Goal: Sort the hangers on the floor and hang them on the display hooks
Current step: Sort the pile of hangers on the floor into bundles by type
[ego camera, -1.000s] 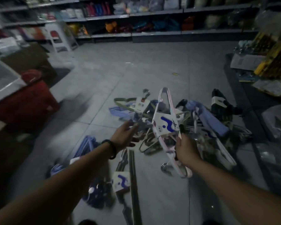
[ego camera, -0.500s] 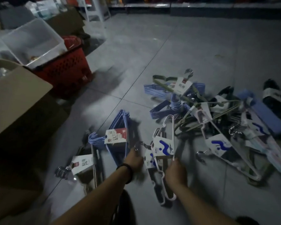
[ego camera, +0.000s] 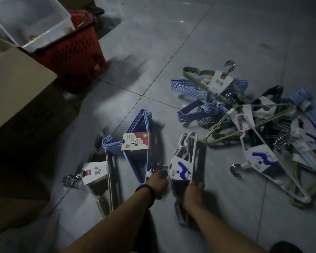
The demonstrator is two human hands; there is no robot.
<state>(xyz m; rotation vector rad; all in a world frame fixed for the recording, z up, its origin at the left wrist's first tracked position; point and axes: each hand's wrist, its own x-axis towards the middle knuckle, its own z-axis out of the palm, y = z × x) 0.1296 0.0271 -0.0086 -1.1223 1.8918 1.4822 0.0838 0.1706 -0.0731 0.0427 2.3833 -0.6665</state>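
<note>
A bundle of pale pink hangers (ego camera: 185,150) with a white-and-blue label lies on the grey floor in front of me. My left hand (ego camera: 158,181) grips its hook end by the label, and my right hand (ego camera: 192,193) holds its lower side. Left of it lies a blue hanger bundle (ego camera: 140,130) with a red-and-white tag, and further left a silver bundle (ego camera: 106,179) with a white tag. A tangled heap of blue, green, pink and dark hangers (ego camera: 244,114) spreads across the floor to the right. No display hooks are in view.
A red shopping basket (ego camera: 75,52) with a clear plastic bin (ego camera: 26,21) on it stands at the upper left. A large cardboard box (ego camera: 16,92) sits close on the left. Grey floor tiles (ego camera: 171,33) stretch beyond the heap.
The pink bundle has come down from in front of me to the floor beside the blue bundle. My view has tilted down and leftward; the shelves have left the frame.
</note>
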